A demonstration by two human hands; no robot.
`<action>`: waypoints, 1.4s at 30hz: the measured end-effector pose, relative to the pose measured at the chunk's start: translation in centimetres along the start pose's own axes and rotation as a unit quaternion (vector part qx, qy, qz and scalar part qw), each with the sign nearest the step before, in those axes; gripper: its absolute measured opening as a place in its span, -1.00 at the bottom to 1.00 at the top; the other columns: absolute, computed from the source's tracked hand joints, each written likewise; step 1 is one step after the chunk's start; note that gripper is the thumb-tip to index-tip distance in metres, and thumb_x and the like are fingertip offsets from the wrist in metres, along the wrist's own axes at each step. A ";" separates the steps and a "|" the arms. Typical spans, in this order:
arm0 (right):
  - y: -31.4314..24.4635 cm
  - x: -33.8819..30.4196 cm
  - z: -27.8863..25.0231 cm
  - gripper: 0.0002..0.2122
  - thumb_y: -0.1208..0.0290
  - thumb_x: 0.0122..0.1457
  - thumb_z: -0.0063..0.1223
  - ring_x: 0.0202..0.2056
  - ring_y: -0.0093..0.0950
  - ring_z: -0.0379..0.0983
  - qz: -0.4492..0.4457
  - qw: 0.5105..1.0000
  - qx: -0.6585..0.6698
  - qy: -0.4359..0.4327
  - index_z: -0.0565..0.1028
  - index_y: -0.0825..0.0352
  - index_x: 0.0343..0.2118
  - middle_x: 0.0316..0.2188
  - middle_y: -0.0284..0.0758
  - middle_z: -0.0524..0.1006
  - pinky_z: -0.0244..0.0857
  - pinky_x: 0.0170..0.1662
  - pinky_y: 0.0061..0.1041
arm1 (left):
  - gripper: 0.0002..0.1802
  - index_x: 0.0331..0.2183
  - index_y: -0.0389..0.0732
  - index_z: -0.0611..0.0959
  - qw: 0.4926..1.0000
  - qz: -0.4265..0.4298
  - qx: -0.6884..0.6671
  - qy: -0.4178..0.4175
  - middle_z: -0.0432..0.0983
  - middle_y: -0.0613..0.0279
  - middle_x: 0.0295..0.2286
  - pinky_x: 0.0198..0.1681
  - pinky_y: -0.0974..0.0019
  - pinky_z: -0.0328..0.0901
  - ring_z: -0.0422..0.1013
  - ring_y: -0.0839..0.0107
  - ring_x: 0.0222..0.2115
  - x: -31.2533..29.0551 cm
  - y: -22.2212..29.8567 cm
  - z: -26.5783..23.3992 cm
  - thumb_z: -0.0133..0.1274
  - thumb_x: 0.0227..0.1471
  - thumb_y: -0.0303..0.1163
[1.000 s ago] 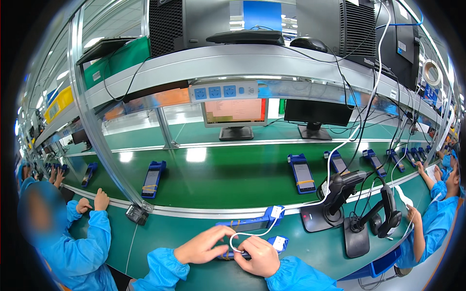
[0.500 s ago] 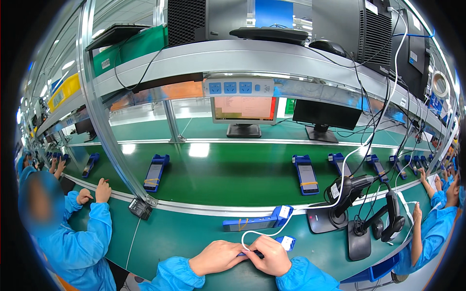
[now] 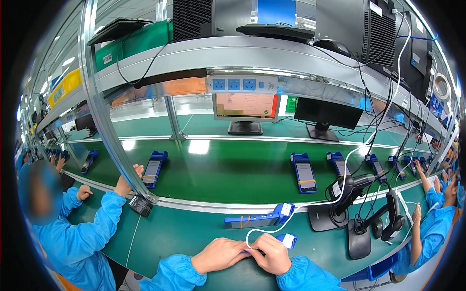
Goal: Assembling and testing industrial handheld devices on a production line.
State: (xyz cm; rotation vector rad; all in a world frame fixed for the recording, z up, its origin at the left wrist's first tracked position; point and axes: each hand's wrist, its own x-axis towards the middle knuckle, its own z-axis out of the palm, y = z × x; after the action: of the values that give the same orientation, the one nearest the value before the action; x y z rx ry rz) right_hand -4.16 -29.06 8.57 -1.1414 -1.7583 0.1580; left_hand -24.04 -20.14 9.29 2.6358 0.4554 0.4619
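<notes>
While the green bench (image 3: 189,223) stretched below, the blue handheld device (image 3: 286,242) sat mostly hidden beneath the fingers, the right hand (image 3: 272,254) pinching a white cable (image 3: 266,231) and the left hand (image 3: 218,255) narrow-fingered against it, its grip impossible to tell. Only the device's blue end showed past the right knuckles, with a white label (image 3: 289,239). At left stood a green bin (image 3: 145,40) and a yellow bin (image 3: 64,89), contents out of sight.

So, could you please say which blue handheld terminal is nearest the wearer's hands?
The front terminal, mostly hidden by the left hand and right hand, its labelled end showing; the rear terminal lies farther off, others on the green belt.
</notes>
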 end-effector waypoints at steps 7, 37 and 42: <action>-0.6 0.4 -0.3 -0.88 0.69 0.15 0.32 -0.39 -0.38 0.62 0.108 0.960 0.188 0.176 0.55 0.42 -0.43 -0.44 -0.20 0.65 0.45 -0.29 -0.44 | -0.63 -0.05 -0.20 0.72 1.000 -0.007 0.022 -0.020 0.72 0.01 -0.31 -0.27 -0.02 0.51 0.64 -0.04 -0.31 0.2 0.7 -0.7 0.17 0.29 -0.13; 6.5 6.1 -0.1 -0.77 0.42 0.24 0.41 -0.46 -0.41 0.58 0.105 0.994 0.013 0.015 0.55 0.40 -0.42 -0.49 -0.25 0.60 0.43 -0.36 -0.42 | -0.59 0.04 -0.36 0.64 0.804 -0.300 -0.396 0.327 0.71 0.12 -0.15 -0.08 0.30 0.45 0.61 0.42 -0.19 4.9 -22.8 -4.5 0.09 0.43 -0.18; 6.6 5.9 0.3 -0.80 0.38 0.22 0.41 -0.42 -0.28 0.60 0.065 0.998 -0.020 0.020 0.58 0.36 -0.39 -0.45 -0.24 0.61 0.45 -0.34 -0.35 | -0.56 0.07 -0.37 0.64 0.803 -0.347 -0.374 0.308 0.70 0.13 -0.11 0.02 0.26 0.42 0.60 0.39 -0.12 7.1 -25.6 -3.1 0.05 0.45 -0.17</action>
State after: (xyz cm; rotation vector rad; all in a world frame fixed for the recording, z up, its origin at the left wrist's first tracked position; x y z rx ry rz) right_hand -0.67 -20.93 8.60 -1.2789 -1.6597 0.1781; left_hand -25.12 5.57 2.02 1.3707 1.1073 0.9863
